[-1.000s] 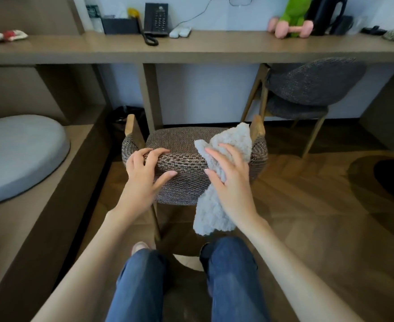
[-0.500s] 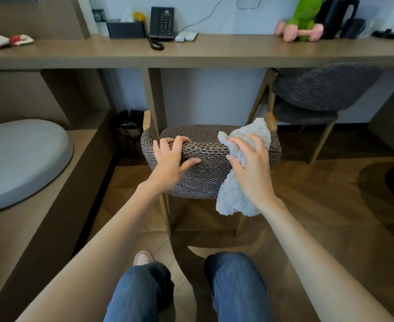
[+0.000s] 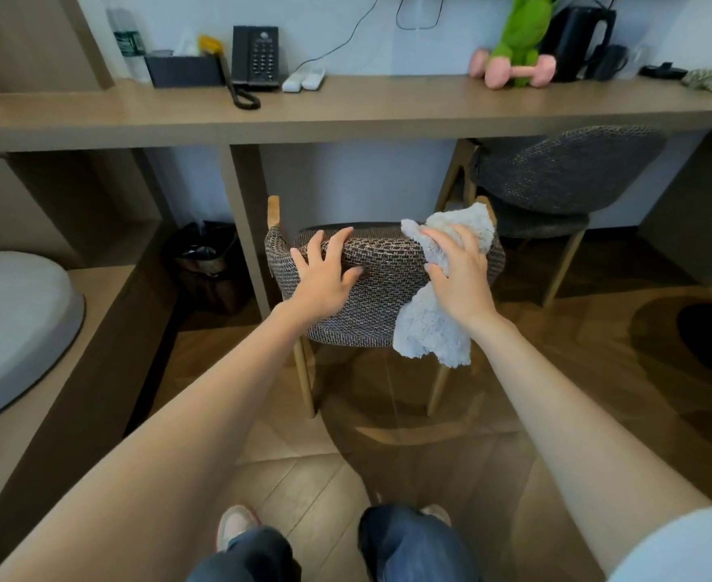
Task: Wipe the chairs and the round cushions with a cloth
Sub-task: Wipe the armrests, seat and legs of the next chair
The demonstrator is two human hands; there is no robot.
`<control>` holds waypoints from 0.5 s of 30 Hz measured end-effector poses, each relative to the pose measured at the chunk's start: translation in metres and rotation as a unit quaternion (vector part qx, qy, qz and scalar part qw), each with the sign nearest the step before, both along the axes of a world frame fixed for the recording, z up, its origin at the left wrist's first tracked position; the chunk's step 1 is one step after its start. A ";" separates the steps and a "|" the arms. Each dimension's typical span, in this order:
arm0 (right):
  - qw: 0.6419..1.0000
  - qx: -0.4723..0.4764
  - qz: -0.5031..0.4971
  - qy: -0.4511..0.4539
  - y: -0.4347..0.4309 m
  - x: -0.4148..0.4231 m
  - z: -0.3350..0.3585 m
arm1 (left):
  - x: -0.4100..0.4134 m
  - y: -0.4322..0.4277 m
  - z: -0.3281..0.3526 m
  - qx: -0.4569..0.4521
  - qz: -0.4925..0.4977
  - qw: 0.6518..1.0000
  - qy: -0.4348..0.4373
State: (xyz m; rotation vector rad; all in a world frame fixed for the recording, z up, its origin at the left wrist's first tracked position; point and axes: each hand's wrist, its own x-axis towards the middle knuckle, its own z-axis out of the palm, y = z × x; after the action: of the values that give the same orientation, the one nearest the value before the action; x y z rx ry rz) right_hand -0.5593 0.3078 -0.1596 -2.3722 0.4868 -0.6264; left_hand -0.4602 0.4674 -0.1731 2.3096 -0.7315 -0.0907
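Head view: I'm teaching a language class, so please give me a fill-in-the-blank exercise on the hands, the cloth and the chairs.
1. The right hand presses a fluffy ____ against the near chair's backrest.
2. The left hand rests bare on the backrest's ____ edge.
3. The second chair stands partly under the ____.
Missing words: cloth; top; desk.
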 end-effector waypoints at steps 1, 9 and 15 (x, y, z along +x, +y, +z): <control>1.000 0.001 0.005 -0.006 0.001 -0.005 0.000 | -0.005 0.006 0.000 -0.026 -0.010 0.999 0.015; 0.985 0.127 0.112 -0.035 0.074 -0.102 -0.023 | -0.104 0.089 -0.026 -0.157 -0.085 0.983 0.035; 0.959 0.151 0.240 0.007 0.133 -0.150 -0.030 | -0.150 0.160 -0.030 -0.077 -0.099 0.992 0.031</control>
State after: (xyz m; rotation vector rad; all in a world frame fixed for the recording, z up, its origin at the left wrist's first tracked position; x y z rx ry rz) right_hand -0.7091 0.4409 -0.1899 -2.0907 -0.0013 -0.2880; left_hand -0.6104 0.6272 -0.2035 2.0748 -0.9012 -0.1886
